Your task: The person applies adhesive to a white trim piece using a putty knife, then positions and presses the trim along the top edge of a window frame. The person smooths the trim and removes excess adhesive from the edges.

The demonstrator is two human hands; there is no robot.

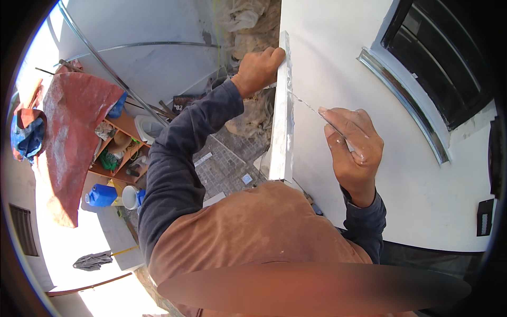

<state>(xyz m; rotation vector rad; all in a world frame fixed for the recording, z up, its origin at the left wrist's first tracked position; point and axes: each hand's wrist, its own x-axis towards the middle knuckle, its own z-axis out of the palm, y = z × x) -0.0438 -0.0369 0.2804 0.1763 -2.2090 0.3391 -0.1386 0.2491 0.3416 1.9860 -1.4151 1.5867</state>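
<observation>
A red cloth (71,137) hangs over wooden shelves (124,148) at far left. The left hand (257,70) is clamped on the white wall's corner edge (282,121). The right hand (351,145) is closed around what looks like a thin trowel blade (309,105), its tip touching the wall (343,47) beside that edge. A dark window (438,58) sits at right.

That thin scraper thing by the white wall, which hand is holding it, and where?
The right hand holds the thin blade tool by its handle end, fingers closed around it. The left hand grips the top of the wall's corner edge.
</observation>
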